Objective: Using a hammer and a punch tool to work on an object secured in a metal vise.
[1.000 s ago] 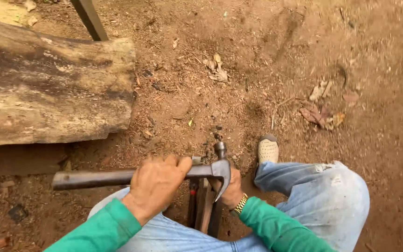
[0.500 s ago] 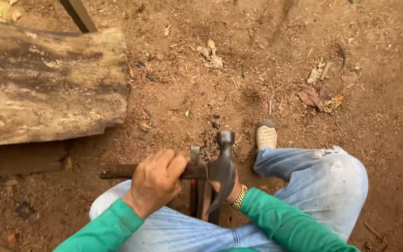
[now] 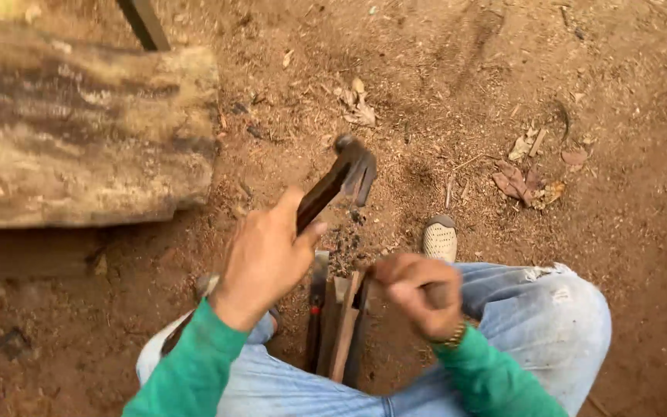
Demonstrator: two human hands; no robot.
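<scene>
The left hand (image 3: 264, 259) is wrapped tight around a hammer (image 3: 341, 179), its head up at 12 o'clock, lifted as if to hit. The right hand (image 3: 414, 293) pinches the wood sticks (image 3: 341, 324) between the knees, holding them steady.

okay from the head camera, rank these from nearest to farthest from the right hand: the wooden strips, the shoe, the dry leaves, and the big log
1. Wooden strips, touching the right hand, between the knees.
2. Shoe, just above the hand.
3. Dry leaves, upper right.
4. Log, far left.
</scene>
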